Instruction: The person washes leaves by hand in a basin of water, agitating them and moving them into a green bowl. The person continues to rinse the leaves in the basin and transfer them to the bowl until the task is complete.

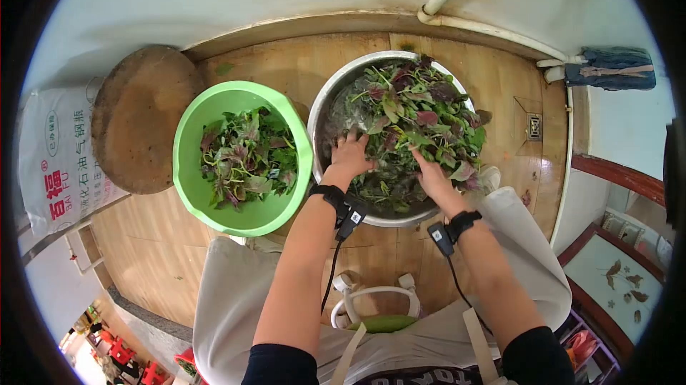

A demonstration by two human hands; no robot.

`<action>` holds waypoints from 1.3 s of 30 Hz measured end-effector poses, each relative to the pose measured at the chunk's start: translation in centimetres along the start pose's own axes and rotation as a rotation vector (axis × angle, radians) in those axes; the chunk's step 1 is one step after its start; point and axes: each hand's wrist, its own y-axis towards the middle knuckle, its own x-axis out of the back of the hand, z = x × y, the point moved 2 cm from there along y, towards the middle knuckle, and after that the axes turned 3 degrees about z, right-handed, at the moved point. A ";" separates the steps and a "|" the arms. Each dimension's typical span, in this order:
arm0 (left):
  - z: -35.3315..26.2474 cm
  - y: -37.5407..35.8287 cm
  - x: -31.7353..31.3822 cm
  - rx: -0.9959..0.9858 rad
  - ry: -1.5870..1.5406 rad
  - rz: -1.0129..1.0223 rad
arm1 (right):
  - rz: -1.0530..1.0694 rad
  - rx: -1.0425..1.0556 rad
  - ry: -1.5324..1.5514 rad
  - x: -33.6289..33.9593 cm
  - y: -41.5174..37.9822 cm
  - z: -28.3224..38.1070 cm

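A metal basin (323,103) on the floor holds water and a heap of purple-green leafy greens (421,110). My left hand (349,156) reaches into its left side with fingers spread, at the water's surface. My right hand (431,176) is pushed into the front of the heap. One digit shows against the leaves; its other fingers are hidden under them, so I cannot see whether they grip. To the left stands a light green plastic basin (187,163) with more leafy greens (250,160) in it.
A round wooden board (146,121) and a printed white bag (61,160) stand at the left wall. White pipes (493,31) run along the back. A floor drain (534,127) lies to the right. Between my legs is a white-framed stool (375,292).
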 end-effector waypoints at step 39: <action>0.2 -1.6 -6.4 -0.022 0.035 -0.162 | 0.028 -0.035 0.219 -6.6 1.4 4.6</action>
